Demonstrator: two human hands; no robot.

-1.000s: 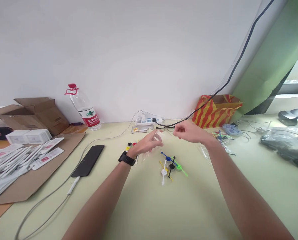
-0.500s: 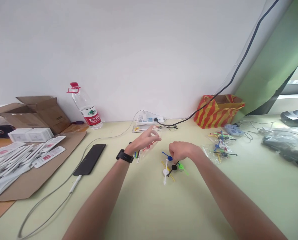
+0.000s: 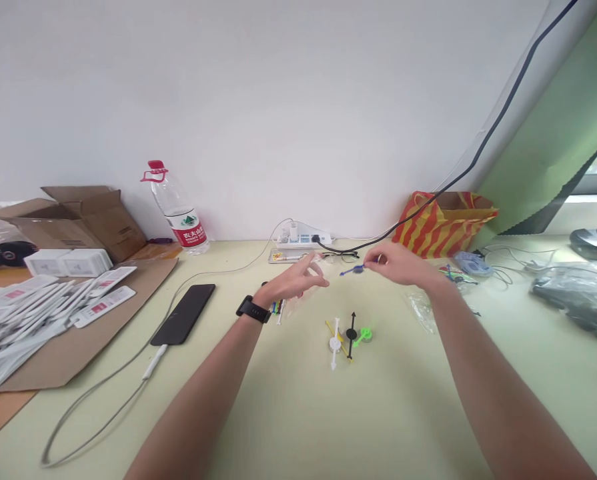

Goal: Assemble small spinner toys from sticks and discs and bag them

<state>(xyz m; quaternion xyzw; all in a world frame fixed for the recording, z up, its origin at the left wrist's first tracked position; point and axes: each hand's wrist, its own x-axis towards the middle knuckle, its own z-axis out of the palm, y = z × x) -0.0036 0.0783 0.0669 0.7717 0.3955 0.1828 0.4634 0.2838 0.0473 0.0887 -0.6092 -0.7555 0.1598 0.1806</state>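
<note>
My right hand [image 3: 395,262] is raised over the table, pinching one end of a blue arrow spinner [image 3: 358,269] between thumb and fingertips. To its left, my left hand [image 3: 298,279], with a black watch on the wrist, is closed on a clear plastic bag [image 3: 298,303]; its grip is partly hidden. Several coloured spinners [image 3: 279,310] show beneath that hand. Nearer to me on the table lie a white arrow spinner [image 3: 335,344], a black one [image 3: 351,333] and a green one [image 3: 366,335]. A yellow one [image 3: 331,328] lies partly under the white and black ones.
Bagged spinners [image 3: 451,273] and an empty-looking clear bag [image 3: 422,310] lie to the right, before a red-and-yellow striped bag [image 3: 438,230]. A phone [image 3: 184,315] on its cable, a bottle [image 3: 188,230] and a cardboard box [image 3: 83,223] occupy the left. A power strip [image 3: 303,240] sits against the wall.
My right hand has lifted the blue spinner from the group on the table and moved away from me and slightly right. My left hand stays nearly still.
</note>
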